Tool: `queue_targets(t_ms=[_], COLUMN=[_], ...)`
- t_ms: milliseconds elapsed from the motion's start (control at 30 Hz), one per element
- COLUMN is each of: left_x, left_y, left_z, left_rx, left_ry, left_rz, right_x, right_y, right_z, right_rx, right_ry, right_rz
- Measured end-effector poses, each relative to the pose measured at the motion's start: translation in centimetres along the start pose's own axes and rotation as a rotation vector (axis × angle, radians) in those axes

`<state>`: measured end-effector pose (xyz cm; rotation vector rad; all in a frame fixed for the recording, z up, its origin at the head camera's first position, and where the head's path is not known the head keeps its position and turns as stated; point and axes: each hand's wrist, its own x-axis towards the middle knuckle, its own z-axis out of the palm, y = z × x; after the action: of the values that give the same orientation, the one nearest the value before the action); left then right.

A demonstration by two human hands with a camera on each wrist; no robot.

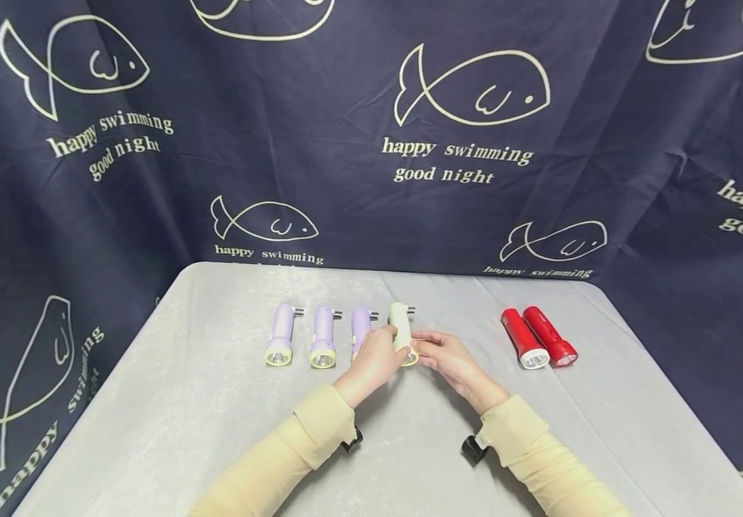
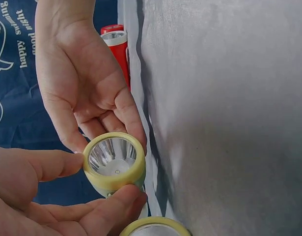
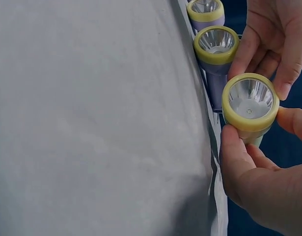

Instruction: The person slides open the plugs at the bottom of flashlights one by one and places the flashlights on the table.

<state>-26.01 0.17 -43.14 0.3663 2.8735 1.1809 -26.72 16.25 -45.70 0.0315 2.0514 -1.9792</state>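
A pale green flashlight (image 1: 401, 321) with a yellow rim and a two-pin plug lies between both hands, lens toward me. My left hand (image 1: 374, 360) pinches its head from the left, thumb and fingers on either side, as the left wrist view shows. From the right, my right hand (image 1: 454, 366) holds the same head; in the right wrist view its fingertips and thumb sit at the yellow rim (image 3: 231, 115). Just left of it, a purple flashlight (image 1: 361, 324) is partly hidden by my left hand.
Two more purple flashlights (image 1: 283, 324) with yellow rims lie in line farther left. At the right, a red flashlight with a white rim (image 1: 518, 332) lies beside an all-red one (image 1: 545, 332). A grey cloth-covered table (image 1: 171, 416) meets a dark blue fish-print curtain (image 1: 358, 158).
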Motion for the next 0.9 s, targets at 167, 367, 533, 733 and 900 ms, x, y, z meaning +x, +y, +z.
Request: queue_targets(t_ms=[167, 367, 533, 733, 900], left_x=[0.3, 0.47, 0.48, 0.56, 0.49], left_y=[0.16, 0.3, 0.45, 0.53, 0.76], left_z=[0.12, 0.18, 0.17, 0.22, 0.18], left_rx=[0.019, 0.036, 0.071, 0.089, 0.086], left_ry=[-0.006, -0.034, -0.066, -0.074, -0.094], left_rz=[-0.007, -0.036, -0.059, -0.063, -0.09], right_x=[0.19, 0.29, 0.32, 0.3, 0.34], right_y=[0.19, 0.32, 0.42, 0.45, 0.5], right_z=[-0.24, -0.23, -0.25, -0.28, -0.33], right_rx=[-0.011, -0.01, -0.012, -0.019, -0.032], right_ry=[0.0, -0.012, -0.02, -0.026, -0.027], right_rz=[-0.003, -0.004, 0.004, 0.01, 0.022])
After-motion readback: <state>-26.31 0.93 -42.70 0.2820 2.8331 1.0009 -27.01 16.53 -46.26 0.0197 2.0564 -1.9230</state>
